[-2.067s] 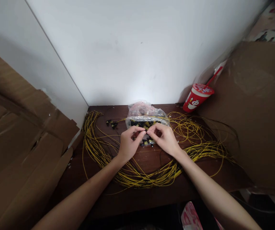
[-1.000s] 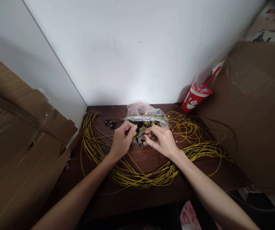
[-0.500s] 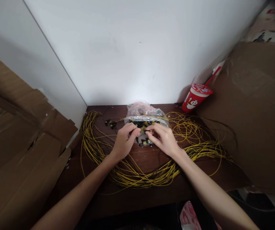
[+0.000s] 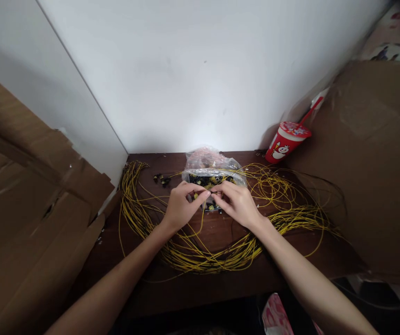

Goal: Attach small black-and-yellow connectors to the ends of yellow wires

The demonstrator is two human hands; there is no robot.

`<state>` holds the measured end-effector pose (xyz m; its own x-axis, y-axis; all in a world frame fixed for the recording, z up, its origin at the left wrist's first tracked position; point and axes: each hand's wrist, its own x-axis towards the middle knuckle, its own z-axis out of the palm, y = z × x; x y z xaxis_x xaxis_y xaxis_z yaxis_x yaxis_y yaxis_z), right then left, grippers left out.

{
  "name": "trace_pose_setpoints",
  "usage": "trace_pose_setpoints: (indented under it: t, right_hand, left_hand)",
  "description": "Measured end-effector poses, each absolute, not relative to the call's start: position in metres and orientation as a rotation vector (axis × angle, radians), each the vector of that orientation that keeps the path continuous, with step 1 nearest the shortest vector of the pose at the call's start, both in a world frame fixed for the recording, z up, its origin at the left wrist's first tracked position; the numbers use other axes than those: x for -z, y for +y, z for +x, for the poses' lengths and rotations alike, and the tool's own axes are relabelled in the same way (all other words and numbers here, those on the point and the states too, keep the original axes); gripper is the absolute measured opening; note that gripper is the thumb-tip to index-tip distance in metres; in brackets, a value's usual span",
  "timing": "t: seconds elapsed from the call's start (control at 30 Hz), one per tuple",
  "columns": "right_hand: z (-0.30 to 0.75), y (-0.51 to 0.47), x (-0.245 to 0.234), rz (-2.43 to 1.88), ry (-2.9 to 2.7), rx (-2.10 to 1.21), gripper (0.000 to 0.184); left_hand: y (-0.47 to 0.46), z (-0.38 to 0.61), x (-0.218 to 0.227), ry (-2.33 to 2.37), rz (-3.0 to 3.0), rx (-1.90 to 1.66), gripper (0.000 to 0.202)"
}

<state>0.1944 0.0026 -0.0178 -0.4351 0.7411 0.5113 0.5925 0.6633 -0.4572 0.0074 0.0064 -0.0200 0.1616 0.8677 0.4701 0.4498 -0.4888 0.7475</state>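
Note:
My left hand (image 4: 182, 205) is closed in a pinch on a thin yellow wire (image 4: 202, 219), which hangs down in a loop below the thumb. Fingertip to fingertip with it, my right hand (image 4: 237, 203) pinches a small dark piece (image 4: 213, 192), probably a connector; its shape is mostly covered by the fingers. Just behind both hands lies a clear plastic bag (image 4: 204, 159), with small black and yellow connectors (image 4: 200, 179) at its mouth. A large bundle of yellow and black wires (image 4: 209, 266) curves around in front of the hands, under both forearms.
Loose connectors (image 4: 161, 179) lie on the dark brown table (image 4: 217, 235) left of the bag. Tangled yellow wires (image 4: 273, 186) spread to the right. A red cup with a straw (image 4: 285, 144) leans at the back right. Cardboard (image 4: 22, 195) flanks the left, a carton (image 4: 370, 163) the right.
My left fingertips have moved slightly right, up against those of my right hand. A loop of yellow wire now hangs below the left thumb. The right hand has barely moved.

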Motion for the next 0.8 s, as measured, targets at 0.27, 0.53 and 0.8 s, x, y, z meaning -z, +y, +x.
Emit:
trace_pose_setpoints:
  t: [0.27,0.53,0.8]
  right_hand:
    - [0.194,0.002,0.017,-0.987,-2.164,-0.308,0.021]
    - [0.202,0.005,0.012,-1.019,-2.044,-0.235,0.016]
    - [0.2,0.004,0.014,-0.963,-2.137,-0.197,0.018]
  left_hand:
    - [0.007,0.009,0.02,1.209,1.971,-1.188,0.018]
    - [0.003,0.01,0.003,1.068,1.578,-1.195,0.022]
    - [0.002,0.009,0.003,1.066,1.812,-1.03,0.032]
